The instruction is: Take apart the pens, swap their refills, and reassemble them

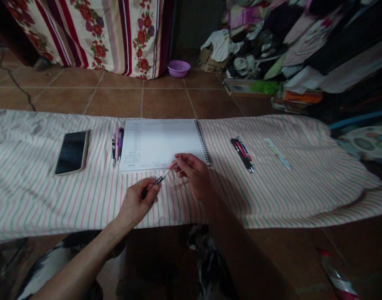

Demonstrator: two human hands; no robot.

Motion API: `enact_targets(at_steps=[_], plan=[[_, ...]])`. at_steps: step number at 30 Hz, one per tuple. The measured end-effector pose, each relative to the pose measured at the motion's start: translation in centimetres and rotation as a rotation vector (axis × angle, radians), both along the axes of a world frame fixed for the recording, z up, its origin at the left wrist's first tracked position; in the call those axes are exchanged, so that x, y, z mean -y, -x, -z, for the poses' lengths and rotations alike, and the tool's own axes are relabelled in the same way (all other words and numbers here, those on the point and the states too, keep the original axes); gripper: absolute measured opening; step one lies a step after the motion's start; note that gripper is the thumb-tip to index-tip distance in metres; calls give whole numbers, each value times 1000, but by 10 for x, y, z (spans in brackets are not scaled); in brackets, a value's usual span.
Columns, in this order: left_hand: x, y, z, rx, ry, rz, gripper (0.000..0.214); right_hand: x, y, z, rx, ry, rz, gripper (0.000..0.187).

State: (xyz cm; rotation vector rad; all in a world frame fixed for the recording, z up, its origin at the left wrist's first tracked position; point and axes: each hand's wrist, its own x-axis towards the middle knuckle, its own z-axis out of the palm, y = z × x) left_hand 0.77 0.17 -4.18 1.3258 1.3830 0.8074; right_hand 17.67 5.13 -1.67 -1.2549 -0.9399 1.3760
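My left hand is closed around the black barrel of a pen, held at a slant over the front of the cloth. A pale, see-through stretch runs from the black part up to an orange piece. My right hand pinches that orange end between thumb and fingers; whether it is a separate part, I cannot tell. Just behind both hands lies a spiral notebook, opened to a mostly white page with print along its left side and bottom. My right fingers are over its lower edge.
Several pens lie left of the notebook, beside a dark-screened phone. More pens and one pale pen lie to the right. A striped cloth covers the table. Beyond are a purple basin and piled clothes.
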Motion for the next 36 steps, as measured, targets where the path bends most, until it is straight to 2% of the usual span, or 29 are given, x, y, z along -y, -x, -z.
enact_targets(at_steps=[9, 29, 36], plan=[[1, 0, 0, 6, -16, 1, 32, -2, -6, 0, -5, 16, 76, 26], [2, 0, -1, -6, -18, -12, 29, -1, -7, 0, -105, 149, 55, 25], [1, 0, 1, 9, -15, -7, 28, 0, -4, 0, -7, 88, 33, 26]])
